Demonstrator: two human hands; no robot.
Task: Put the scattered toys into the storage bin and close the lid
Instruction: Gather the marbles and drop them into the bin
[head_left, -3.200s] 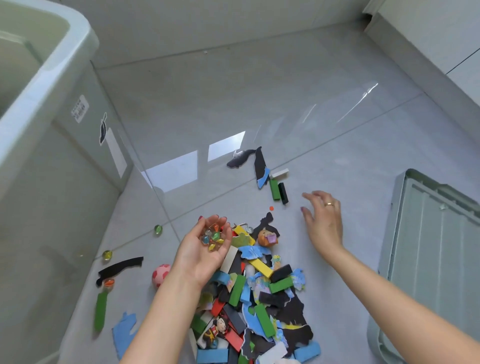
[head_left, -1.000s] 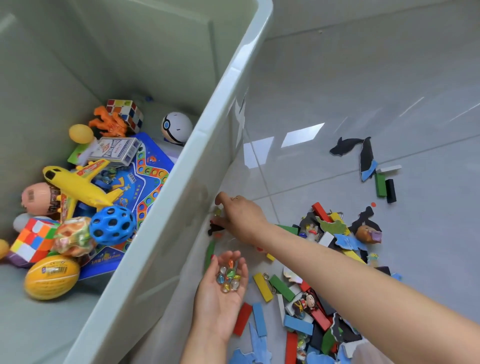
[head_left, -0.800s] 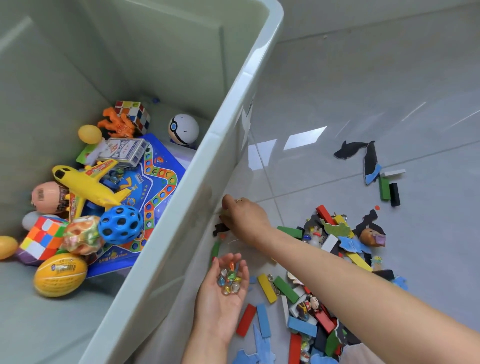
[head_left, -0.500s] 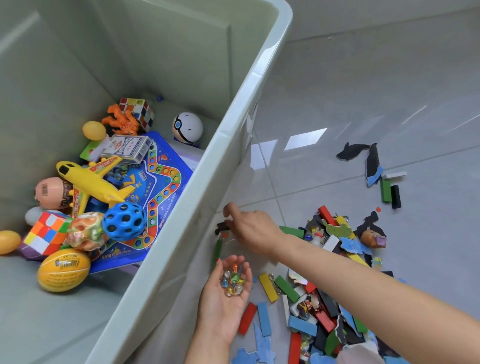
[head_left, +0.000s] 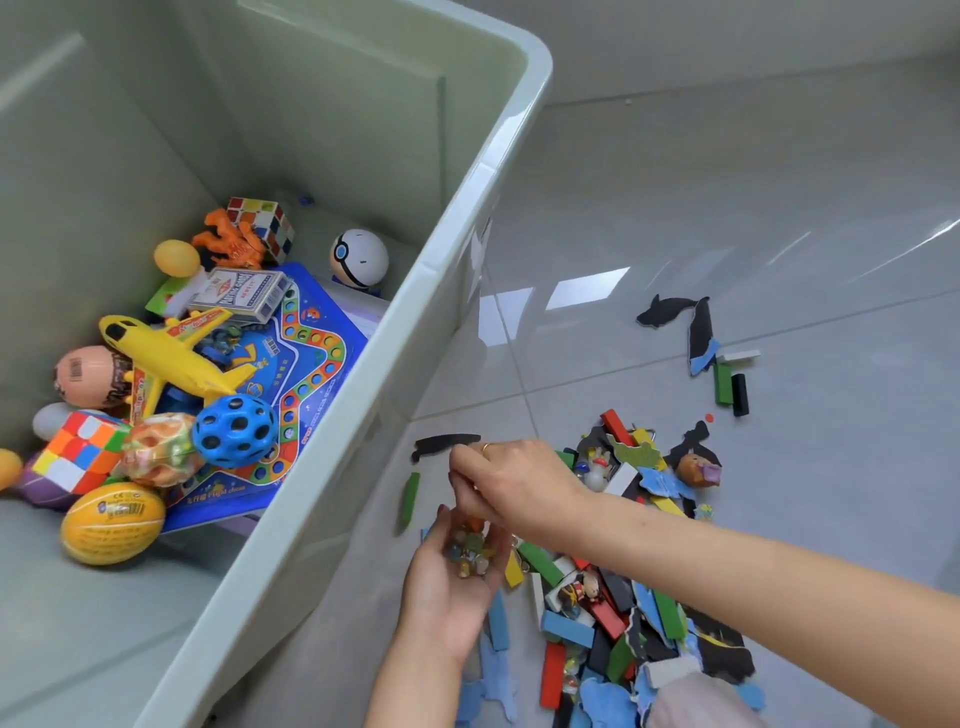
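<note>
glassy marbles (head_left: 469, 552) in cupped left hand (head_left: 448, 587)

**Room: tiled floor, daylight glare**

Floor (head_left: 779, 208) is pale grey glossy tile with thin grout lines (head_left: 571, 384) crossing it. Bright rectangular window reflections (head_left: 587, 286) sit mid-frame; faint light streaks (head_left: 904, 249) at right. A lighter wall base (head_left: 727, 41) runs along the top edge.

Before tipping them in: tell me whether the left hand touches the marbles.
Touching: the head view shows the marbles piled in the cupped left hand.
</note>
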